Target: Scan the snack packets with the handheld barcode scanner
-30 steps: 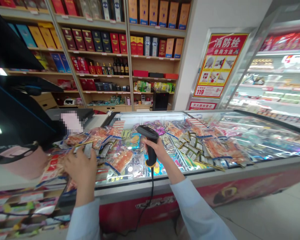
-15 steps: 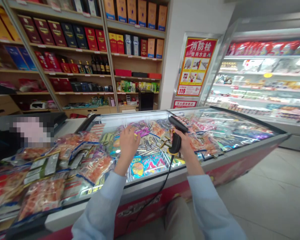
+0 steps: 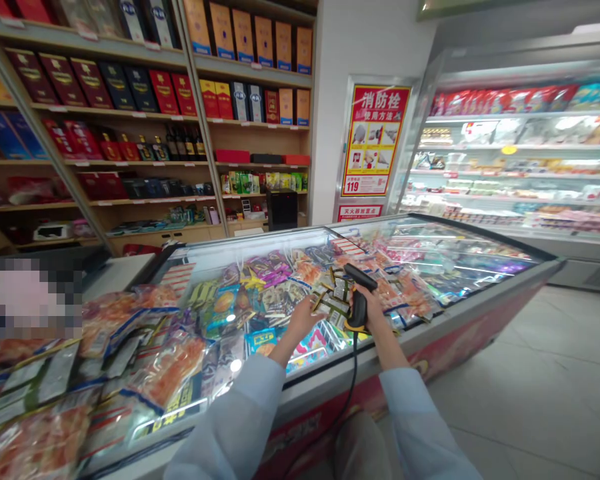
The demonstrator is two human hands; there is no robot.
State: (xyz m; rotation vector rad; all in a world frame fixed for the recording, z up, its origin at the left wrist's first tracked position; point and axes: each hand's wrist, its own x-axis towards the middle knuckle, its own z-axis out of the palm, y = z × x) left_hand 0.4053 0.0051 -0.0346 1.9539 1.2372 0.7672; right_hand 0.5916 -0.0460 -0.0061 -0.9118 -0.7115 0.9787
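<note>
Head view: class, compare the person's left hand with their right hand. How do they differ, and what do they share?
The left hand is empty, its fingers open above snack packets, while the right hand is closed around a black corded barcode scanner. The left hand lies lower and flatter; the right stands more upright. Both are bare, over a glass-topped chest freezer, with pale blue sleeves.

Illumination is bright and even, with diffuse light falling from above and from the internal lamps of the display refrigerator at 2 o'clock. Specular glare streaks across the glass lid of the chest freezer at 3 o'clock and spots the plastic snack packets at 7 o'clock. Shadows on the floor tiles are faint. Wide-angle distortion bends the wooden shelving at 10 o'clock near the frame edge. A pixelated mosaic block obscures the 9 o'clock edge. No region is noticeably out of focus.
</note>
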